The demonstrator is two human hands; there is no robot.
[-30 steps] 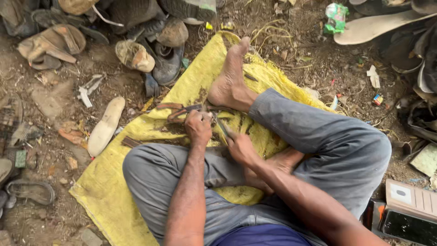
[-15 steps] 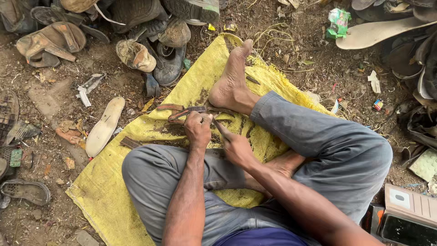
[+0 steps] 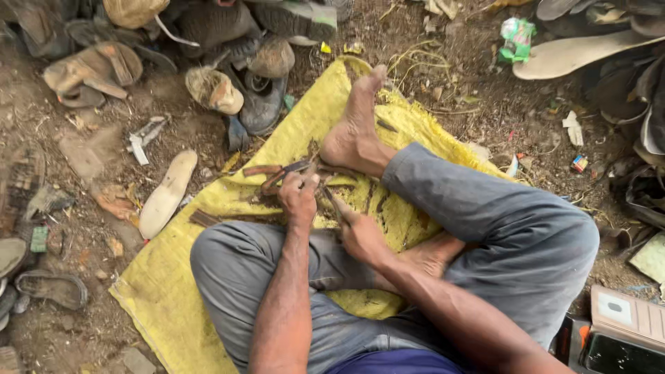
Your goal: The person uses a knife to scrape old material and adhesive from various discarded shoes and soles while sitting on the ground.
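Item in hand: a dark leather strip (image 3: 280,173), brown and curling, lying on the yellow sack (image 3: 159,291) just before the person's crossed legs. The left hand (image 3: 299,197) is clenched on its near end, pinning it to the sack. The right hand (image 3: 360,235), just beside, is closed around a thin tool (image 3: 332,202), probably a blade, though the view is too blurred to be sure; its tip points toward the left hand.

Further strips and scraps lie on the sack around the hands. A bare foot (image 3: 353,131) rests on the sack just beyond them.

Surroundings: dirt ground; a pale shoe sole (image 3: 166,194) left of the sack; worn shoes (image 3: 242,76) piled beyond it; a second sole (image 3: 582,55) at far right.
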